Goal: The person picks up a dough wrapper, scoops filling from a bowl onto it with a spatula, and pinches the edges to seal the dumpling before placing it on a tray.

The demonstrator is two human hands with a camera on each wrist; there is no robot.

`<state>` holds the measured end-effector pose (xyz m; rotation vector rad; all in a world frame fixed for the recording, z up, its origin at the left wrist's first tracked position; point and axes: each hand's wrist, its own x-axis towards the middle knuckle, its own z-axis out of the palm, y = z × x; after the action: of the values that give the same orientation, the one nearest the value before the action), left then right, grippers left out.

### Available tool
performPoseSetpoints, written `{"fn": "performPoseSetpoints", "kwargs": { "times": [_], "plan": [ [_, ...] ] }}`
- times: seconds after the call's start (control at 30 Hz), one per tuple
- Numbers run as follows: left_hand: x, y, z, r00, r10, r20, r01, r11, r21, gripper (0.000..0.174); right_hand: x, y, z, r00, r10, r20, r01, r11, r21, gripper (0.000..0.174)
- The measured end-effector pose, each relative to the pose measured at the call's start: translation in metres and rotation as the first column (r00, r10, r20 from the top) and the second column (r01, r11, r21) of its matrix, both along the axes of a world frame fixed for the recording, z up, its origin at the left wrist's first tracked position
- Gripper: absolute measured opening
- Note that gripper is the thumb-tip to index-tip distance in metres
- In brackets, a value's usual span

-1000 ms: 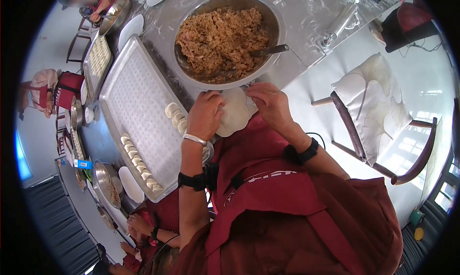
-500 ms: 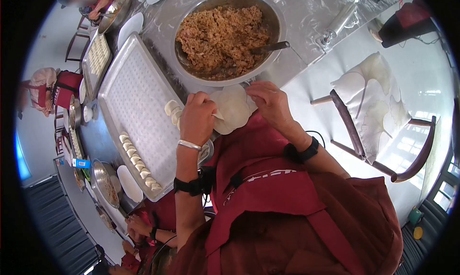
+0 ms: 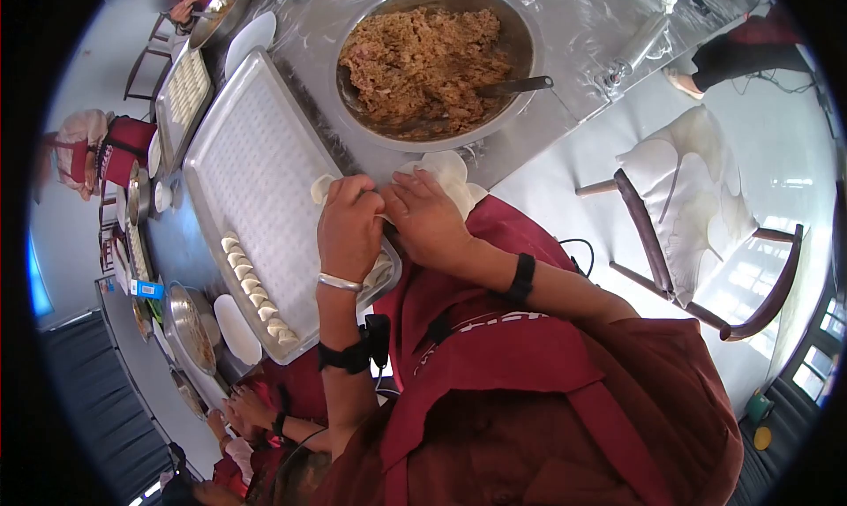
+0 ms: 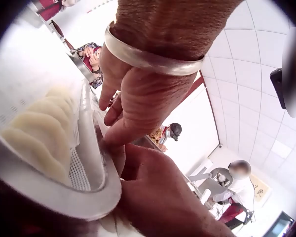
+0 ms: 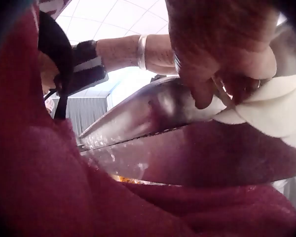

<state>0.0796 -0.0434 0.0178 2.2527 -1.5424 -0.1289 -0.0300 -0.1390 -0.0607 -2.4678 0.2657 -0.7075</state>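
My left hand (image 3: 351,228), with a silver bangle at the wrist, and my right hand (image 3: 428,219) meet over the near edge of the tray. Between their fingertips they pinch a thin pale dumpling wrapper, mostly hidden by the fingers. Beyond the right hand, a fanned pile of round wrappers (image 3: 454,178) shows, partly covered by it; the right wrist view has these wrappers (image 5: 281,108) close beside the fingers. Folded dumplings (image 4: 42,128) overlap in a row inside the tray rim, right by the left hand in the left wrist view.
A large metal bowl (image 3: 529,29) of minced filling with a spoon handle (image 3: 520,86) stands ahead. The perforated tray (image 3: 265,153) lies to the left, with another dumpling row (image 3: 251,285) along its far side. A cushioned chair (image 3: 688,179) stands right; other people work at left.
My right hand has moved left from the far side of the wrappers to join my left hand. The left hand has drawn slightly left, away from the pile, with a wrapper.
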Motion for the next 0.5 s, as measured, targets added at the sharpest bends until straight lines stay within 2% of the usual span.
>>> {"fn": "performPoseSetpoints", "kwargs": {
  "times": [0.07,0.2,0.27,0.37,0.47,0.5],
  "plan": [
    [0.0,0.003,0.0,1.0,0.013,-0.011,-0.013,1.0,0.004,0.013,0.006,0.01,-0.006,0.999,-0.047,0.025,0.047,0.999,0.0,0.038],
    [-0.008,0.013,0.016,0.998,0.058,-0.033,-0.057,0.998,0.036,0.016,0.007,0.022,-0.016,0.997,0.0,0.08,-0.007,0.996,0.088,0.029],
    [-0.012,0.023,0.024,0.997,0.079,-0.019,-0.08,0.994,-0.069,0.018,0.0,0.023,-0.011,0.995,0.024,0.092,-0.032,0.996,0.089,0.026],
    [-0.018,0.036,0.037,0.985,0.153,-0.083,-0.164,0.973,-0.16,0.023,-0.009,0.019,0.0,0.993,0.108,0.052,-0.118,0.957,0.265,0.026],
    [-0.023,0.045,0.042,0.952,0.234,-0.196,-0.275,0.936,-0.219,0.024,-0.019,0.015,0.021,0.991,0.128,-0.03,-0.103,0.897,0.429,0.026],
    [-0.024,0.047,0.042,0.938,0.255,-0.234,-0.31,0.921,-0.237,0.023,-0.021,0.011,0.029,0.989,0.117,-0.094,-0.045,0.829,0.557,0.026]
  ]
}}
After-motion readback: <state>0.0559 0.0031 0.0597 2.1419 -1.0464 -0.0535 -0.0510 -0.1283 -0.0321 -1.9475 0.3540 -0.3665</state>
